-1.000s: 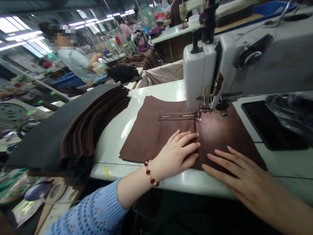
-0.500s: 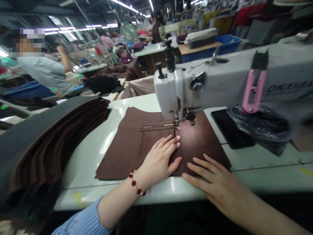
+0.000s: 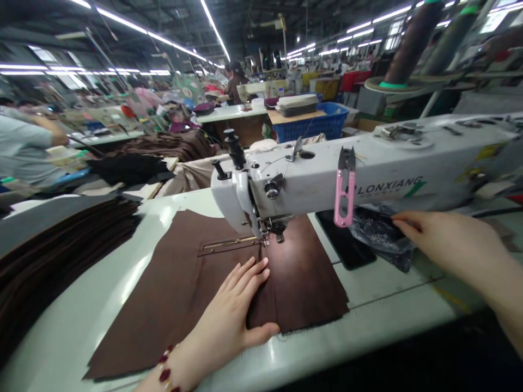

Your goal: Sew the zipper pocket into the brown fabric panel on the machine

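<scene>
My left hand (image 3: 235, 305) lies flat on a brown leather panel (image 3: 163, 283), fingers spread, just in front of the presser foot (image 3: 265, 240). A zipper (image 3: 232, 242) is set into a slot in this panel, and its right end reaches the foot of the sewing machine (image 3: 294, 179). Over on the right, my right hand (image 3: 449, 239) is at a crumpled clear plastic bag (image 3: 384, 234), thumb and fingers pinched at its edge. Dark contents show through the plastic; what they are I cannot make out. The fingertips are partly hidden.
Pink thread snips (image 3: 345, 190) hang on the machine arm. A black phone (image 3: 347, 242) lies beneath, beside the bag. Stacked brown panels (image 3: 69, 256) fill the left side. Behind stand a blue basket (image 3: 304, 125) and thread cones (image 3: 412, 49). A co-worker's sleeve (image 3: 20, 144) shows far left.
My right hand has left the leather panel and moved right to the plastic bag. The left hand stays on the panel. The view has turned rightward and up.
</scene>
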A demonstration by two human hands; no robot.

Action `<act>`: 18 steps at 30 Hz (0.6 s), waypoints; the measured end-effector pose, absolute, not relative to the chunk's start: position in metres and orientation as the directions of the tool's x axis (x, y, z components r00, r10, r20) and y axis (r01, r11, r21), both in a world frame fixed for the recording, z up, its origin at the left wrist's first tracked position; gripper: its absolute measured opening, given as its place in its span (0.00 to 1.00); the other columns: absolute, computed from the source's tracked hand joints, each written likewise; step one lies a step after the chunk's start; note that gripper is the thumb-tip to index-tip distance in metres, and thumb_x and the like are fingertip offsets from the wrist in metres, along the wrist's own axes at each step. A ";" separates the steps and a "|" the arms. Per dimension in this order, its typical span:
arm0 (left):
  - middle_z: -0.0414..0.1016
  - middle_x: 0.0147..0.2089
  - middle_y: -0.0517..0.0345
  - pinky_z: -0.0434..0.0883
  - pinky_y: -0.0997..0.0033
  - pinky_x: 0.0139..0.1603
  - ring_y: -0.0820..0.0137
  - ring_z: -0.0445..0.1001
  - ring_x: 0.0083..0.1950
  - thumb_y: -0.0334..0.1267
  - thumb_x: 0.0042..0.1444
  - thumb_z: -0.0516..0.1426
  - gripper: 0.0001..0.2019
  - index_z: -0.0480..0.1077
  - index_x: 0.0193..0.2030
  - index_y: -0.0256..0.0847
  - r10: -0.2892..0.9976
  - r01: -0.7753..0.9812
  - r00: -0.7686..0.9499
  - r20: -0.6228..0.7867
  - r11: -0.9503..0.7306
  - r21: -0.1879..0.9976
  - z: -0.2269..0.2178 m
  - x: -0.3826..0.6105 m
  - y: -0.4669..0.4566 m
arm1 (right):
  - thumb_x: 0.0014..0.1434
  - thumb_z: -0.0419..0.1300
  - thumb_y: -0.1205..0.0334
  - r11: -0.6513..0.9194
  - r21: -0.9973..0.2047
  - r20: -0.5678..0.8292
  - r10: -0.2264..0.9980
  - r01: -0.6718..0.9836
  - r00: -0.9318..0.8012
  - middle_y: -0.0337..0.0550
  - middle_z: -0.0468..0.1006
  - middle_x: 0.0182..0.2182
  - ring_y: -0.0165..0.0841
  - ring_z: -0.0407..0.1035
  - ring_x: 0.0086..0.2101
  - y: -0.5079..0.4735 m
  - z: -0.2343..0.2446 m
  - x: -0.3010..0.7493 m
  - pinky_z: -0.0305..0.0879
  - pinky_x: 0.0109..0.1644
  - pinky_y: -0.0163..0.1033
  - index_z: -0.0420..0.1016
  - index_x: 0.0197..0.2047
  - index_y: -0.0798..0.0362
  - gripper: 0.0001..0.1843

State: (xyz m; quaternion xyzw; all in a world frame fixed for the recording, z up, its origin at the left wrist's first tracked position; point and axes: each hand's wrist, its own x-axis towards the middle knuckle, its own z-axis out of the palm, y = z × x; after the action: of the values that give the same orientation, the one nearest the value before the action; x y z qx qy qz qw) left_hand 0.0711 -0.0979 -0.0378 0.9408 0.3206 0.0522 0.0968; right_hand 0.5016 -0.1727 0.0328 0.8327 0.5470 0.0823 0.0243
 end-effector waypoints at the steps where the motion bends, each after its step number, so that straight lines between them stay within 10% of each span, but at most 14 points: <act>1: 0.57 0.77 0.45 0.59 0.34 0.76 0.46 0.54 0.79 0.63 0.58 0.63 0.41 0.62 0.71 0.42 0.611 0.591 0.790 0.040 -0.778 0.211 -0.038 0.071 -0.098 | 0.69 0.48 0.49 -0.372 0.135 0.093 0.928 0.919 0.362 0.50 0.85 0.36 0.50 0.79 0.34 -0.169 0.034 0.501 0.60 0.34 0.48 0.83 0.51 0.42 0.23; 18: 0.58 0.77 0.44 0.60 0.34 0.75 0.45 0.53 0.79 0.65 0.58 0.62 0.42 0.62 0.71 0.42 0.608 0.580 0.792 0.063 -0.780 0.237 -0.040 0.069 -0.097 | 0.69 0.49 0.46 -0.364 0.145 0.097 0.931 0.920 0.353 0.49 0.84 0.34 0.44 0.76 0.30 -0.161 0.032 0.499 0.55 0.32 0.44 0.84 0.47 0.41 0.22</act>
State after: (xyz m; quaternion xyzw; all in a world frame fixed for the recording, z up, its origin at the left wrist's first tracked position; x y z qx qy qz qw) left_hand 0.0690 -0.0966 -0.0404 0.9409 0.3155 0.0679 0.1032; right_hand 0.4994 -0.1606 0.0323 0.8219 0.5629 0.0811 0.0326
